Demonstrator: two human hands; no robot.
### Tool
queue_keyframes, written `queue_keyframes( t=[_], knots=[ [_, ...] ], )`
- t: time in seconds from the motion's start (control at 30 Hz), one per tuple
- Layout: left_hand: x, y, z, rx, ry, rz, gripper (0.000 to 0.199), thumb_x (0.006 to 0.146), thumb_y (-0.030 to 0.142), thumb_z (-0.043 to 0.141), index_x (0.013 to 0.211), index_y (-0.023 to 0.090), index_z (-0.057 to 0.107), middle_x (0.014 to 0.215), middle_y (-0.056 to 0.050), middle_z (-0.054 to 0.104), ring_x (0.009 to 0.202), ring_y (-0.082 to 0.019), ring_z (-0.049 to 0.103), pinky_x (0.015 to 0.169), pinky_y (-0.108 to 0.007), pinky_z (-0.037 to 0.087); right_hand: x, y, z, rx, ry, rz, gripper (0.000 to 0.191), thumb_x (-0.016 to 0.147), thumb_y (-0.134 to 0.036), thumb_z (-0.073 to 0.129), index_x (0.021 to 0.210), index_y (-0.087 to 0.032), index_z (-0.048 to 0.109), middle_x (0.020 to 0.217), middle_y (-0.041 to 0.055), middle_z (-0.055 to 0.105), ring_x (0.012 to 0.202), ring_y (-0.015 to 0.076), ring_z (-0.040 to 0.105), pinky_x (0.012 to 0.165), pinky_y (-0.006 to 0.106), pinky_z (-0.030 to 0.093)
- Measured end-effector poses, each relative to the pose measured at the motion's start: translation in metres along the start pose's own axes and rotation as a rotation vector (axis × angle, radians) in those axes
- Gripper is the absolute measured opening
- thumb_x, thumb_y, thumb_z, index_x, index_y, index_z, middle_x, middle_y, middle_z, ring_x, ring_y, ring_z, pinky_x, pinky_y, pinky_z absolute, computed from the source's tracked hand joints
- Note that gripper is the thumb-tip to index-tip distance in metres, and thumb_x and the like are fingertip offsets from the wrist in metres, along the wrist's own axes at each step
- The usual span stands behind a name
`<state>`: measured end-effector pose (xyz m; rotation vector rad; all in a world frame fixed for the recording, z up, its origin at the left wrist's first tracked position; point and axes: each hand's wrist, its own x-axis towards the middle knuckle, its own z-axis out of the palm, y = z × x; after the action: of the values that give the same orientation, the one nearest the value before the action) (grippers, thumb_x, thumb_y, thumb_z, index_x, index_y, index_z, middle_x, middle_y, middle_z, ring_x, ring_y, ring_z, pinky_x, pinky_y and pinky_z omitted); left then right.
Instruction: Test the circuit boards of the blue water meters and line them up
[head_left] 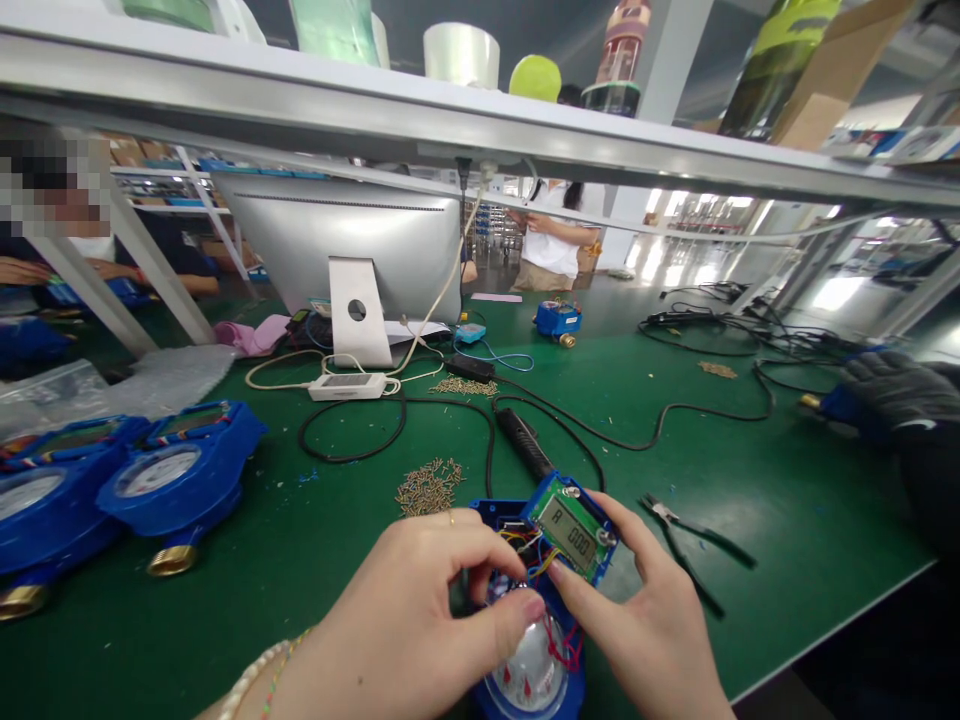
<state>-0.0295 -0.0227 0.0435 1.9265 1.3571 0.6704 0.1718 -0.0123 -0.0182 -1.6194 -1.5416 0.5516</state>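
Green surface [285, 590], workshop behind. Nearest: open blue water meter [525, 670], bottom centre of the frame. Left hand [427, 610] has thumb and index close together by the wires [544, 565]; can't tell what, if anything, is pinched. Right hand [652, 620] grips the tilted LCD module [570, 535]. Looks like wire handling, module off its seat; calls for a steady module and slack leads. Pliers [699, 530] right, screw pile [430, 487] left, monitor [300, 235] farther back.
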Motion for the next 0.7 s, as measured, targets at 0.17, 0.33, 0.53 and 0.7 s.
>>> queue_keyframes(
  t=[0.17,0.33,0.53,0.7],
  knots=[
    [0.005,-0.002,0.02,-0.027,-0.012,0.013,0.02,0.083,0.02,0.057,0.069,0.022,0.071,0.064,0.002,0.061,0.062,-0.011,0.057,0.056,-0.021,0.038,0.0,-0.001,0.001,0.004,0.011,-0.001,0.054,0.063,-0.043,0.066,0.112,-0.02,0.062,0.105,0.008,0.069,0.096,0.0302,0.065,0.087,0.05,0.051],
    [0.011,-0.009,0.025,0.151,-0.001,0.016,0.024,0.084,0.016,0.055,0.062,0.019,0.066,0.062,0.001,0.062,0.061,-0.012,0.057,0.056,-0.022,0.038,0.002,-0.006,-0.001,0.029,-0.009,0.037,0.054,0.061,-0.043,0.065,0.11,-0.02,0.063,0.108,0.008,0.068,0.1,0.0307,0.063,0.091,0.052,0.049],
    [0.019,-0.027,0.035,0.417,0.152,0.129,0.026,0.088,0.019,0.049,0.066,0.02,0.062,0.066,-0.001,0.063,0.065,-0.015,0.058,0.061,-0.026,0.038,0.001,-0.007,-0.002,0.032,-0.064,0.071,0.056,0.059,-0.043,0.066,0.111,-0.021,0.063,0.108,0.0069,0.069,0.1,0.0305,0.064,0.091,0.052,0.049],
    [0.019,-0.03,0.043,0.456,0.198,0.147,0.027,0.089,0.017,0.046,0.066,0.018,0.06,0.067,-0.003,0.062,0.064,-0.018,0.057,0.061,-0.03,0.035,-0.001,-0.004,-0.001,0.026,-0.064,0.028,0.055,0.06,-0.042,0.066,0.111,-0.021,0.064,0.107,0.0069,0.069,0.099,0.0302,0.065,0.089,0.05,0.051]
  ],
)
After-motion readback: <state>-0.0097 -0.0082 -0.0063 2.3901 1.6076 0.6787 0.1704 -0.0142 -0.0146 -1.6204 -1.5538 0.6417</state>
